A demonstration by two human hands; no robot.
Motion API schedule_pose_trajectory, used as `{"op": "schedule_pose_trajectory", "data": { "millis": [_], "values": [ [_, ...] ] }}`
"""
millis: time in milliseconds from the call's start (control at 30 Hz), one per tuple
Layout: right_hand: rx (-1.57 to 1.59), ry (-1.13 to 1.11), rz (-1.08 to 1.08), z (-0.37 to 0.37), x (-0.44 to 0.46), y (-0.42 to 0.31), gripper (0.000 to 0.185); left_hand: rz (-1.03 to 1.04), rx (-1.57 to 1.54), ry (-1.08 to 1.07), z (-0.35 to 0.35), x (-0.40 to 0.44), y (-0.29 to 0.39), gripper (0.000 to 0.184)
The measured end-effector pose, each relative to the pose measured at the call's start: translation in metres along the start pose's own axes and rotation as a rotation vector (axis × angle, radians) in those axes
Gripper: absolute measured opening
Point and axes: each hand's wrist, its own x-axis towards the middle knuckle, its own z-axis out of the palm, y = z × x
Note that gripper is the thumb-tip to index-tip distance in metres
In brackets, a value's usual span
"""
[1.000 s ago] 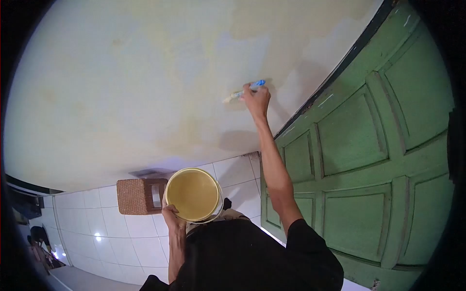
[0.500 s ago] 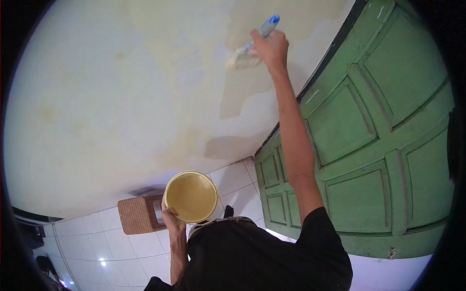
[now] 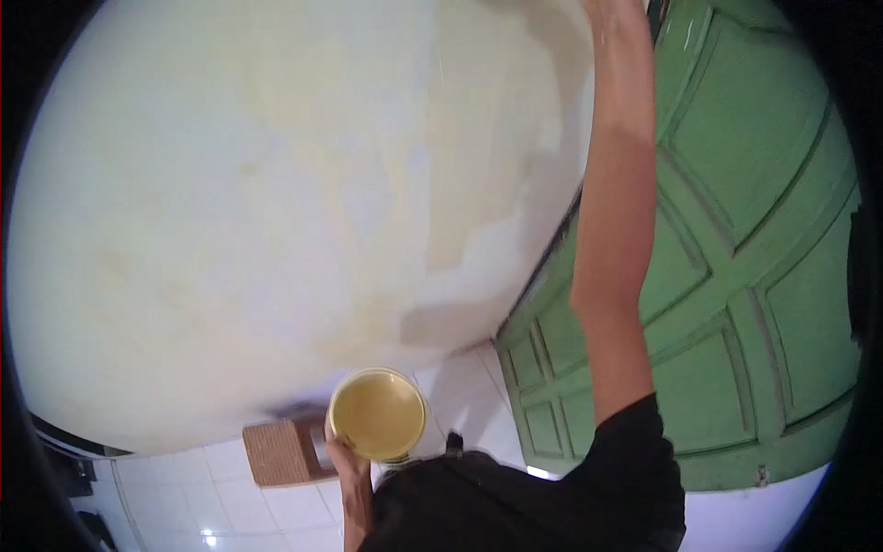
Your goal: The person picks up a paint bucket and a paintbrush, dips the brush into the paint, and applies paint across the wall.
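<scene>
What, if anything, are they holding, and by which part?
The left hand holds a bucket by its rim. The right hand is out of view, so its hold cannot be told.

Noted one round yellow bucket (image 3: 379,372) at seven o'clock, open-topped, facing upward, pale-rimmed, yellowish inside. Noted pale, blotchy yellow-white wall (image 3: 276,202) from nine to twelve o'clock, bearing darker beige patch (image 3: 478,129) past twelve.

Leftward along the wall (image 3: 276,202), my right arm (image 3: 614,202) has open room; rightward, the green door (image 3: 736,147) blocks me.
</scene>
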Motion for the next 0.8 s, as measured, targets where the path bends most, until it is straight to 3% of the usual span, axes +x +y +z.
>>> {"op": "schedule_pose_trajectory", "data": {
  "millis": [67, 100, 133, 167, 467, 600, 733, 800],
  "values": [
    [0.043, 0.143, 0.087, 0.004, -0.011, -0.011, 0.021, 0.023, 0.054, -0.054, -0.006, 0.006, -0.004, 0.039],
    [0.190, 0.264, 0.041, 0.013, -0.013, -0.009, 0.021, -0.021, -0.118, 0.015, 0.016, -0.003, 0.002, 0.039],
    [0.402, 0.213, -0.025, 0.020, -0.002, 0.012, 0.024, 0.027, -0.057, -0.058, -0.026, 0.014, -0.017, 0.042],
    [0.604, 0.153, -0.076, 0.027, 0.006, 0.033, 0.029, 0.058, -0.119, -0.031, -0.019, 0.003, -0.016, 0.041],
    [1.200, 0.205, -0.035, 0.124, -0.033, 0.084, 0.034, 0.012, 0.039, 0.229, -0.005, -0.003, 0.001, 0.038],
    [1.144, 0.178, 0.081, 0.152, -0.049, 0.086, 0.031, -0.014, -0.023, 0.280, -0.015, -0.004, 0.001, 0.038],
    [1.069, 0.251, 0.215, 0.158, -0.065, 0.071, 0.041, -0.061, 0.057, 0.336, -0.046, 0.010, 0.004, 0.043],
    [1.052, 0.287, 0.214, 0.166, -0.067, 0.075, 0.046, 0.018, 0.012, 0.089, -0.053, 0.022, 0.015, 0.045]
  ]
}}
